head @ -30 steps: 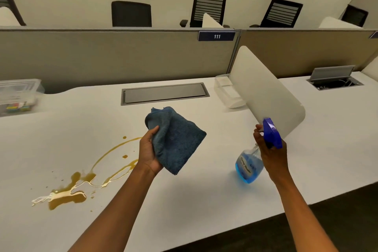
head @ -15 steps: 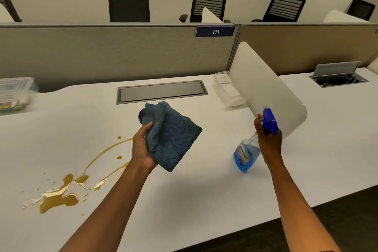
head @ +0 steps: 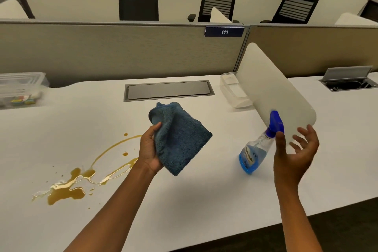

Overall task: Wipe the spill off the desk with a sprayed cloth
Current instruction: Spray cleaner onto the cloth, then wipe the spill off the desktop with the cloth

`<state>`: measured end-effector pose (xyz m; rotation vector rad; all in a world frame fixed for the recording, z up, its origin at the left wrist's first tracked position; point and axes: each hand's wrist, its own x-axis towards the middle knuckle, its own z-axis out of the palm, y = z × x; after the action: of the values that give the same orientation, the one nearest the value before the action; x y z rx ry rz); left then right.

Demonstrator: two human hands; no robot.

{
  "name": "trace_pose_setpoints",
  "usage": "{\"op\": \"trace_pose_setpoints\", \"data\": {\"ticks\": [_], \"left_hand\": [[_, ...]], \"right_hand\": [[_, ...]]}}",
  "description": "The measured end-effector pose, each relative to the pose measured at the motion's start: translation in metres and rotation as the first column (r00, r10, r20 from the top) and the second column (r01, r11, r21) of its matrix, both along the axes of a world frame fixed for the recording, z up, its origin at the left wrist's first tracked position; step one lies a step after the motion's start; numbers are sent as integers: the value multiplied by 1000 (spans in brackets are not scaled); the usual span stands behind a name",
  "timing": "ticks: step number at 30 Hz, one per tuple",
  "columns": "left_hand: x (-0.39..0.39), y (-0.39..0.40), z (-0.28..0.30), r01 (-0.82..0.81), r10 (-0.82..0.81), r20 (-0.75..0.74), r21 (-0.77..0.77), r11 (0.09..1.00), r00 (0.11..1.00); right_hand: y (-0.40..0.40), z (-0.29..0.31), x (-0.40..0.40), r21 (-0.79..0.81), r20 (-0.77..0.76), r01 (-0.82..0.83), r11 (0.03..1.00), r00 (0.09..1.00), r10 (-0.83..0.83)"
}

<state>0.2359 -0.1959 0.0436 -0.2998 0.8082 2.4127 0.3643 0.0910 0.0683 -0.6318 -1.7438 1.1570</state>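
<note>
My left hand (head: 149, 152) holds a folded blue cloth (head: 180, 139) up above the middle of the white desk (head: 184, 200). A brown liquid spill (head: 67, 188) lies on the desk to the left, with thin streaks running toward my left wrist. A clear spray bottle (head: 255, 152) with blue liquid and a blue trigger head stands on the desk at the right. My right hand (head: 294, 153) is just beside its neck, fingers spread apart, palm facing the bottle, gripping nothing.
A white curved divider panel (head: 272, 90) rises behind the bottle, with a clear plastic tray (head: 231, 90) at its base. A grey cable hatch (head: 168, 90) is set in the desk behind the cloth. A clear storage box (head: 20, 90) sits far left. Partition wall and chairs stand behind.
My right hand has let go of the spray bottle and opened its fingers; the bottle now stands on the desk. The cloth stays held in my left hand.
</note>
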Motion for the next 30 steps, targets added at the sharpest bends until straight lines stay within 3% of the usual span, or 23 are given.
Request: {"op": "trace_pose_setpoints", "data": {"ticks": [4,7,9,11,12,14,19,26,30], "left_hand": [[12,-1,4,51,-50,25,-23,998,998],[23,-2,8,85,-83,38,-29,996,996],[30,-1,12,123,-124,42,13,992,991],[37,-5,14,112,-115,33,61,992,993],[38,-3,16,126,-128,18,86,988,992],[41,-4,18,141,-140,-21,136,981,990],[46,-23,15,119,-114,-45,124,985,992],[43,-47,14,-28,28,0,-56,998,1000],[42,-59,17,-15,21,42,-142,990,999]], "right_hand": [[-54,16,0,-107,48,-231,967,970,237],[-93,17,-9,-309,207,-428,849,842,499],[-109,15,-10,-488,240,-490,722,720,651],[-124,15,-12,-685,137,-527,503,585,800],[-126,15,-12,-753,56,-519,405,562,825],[-130,15,-11,-817,-64,-506,277,557,828],[-139,6,-14,-865,-206,-479,149,610,766],[-145,1,-7,-860,-401,-509,-43,621,674],[-149,-9,-1,-845,-526,-472,-250,652,546]]}}
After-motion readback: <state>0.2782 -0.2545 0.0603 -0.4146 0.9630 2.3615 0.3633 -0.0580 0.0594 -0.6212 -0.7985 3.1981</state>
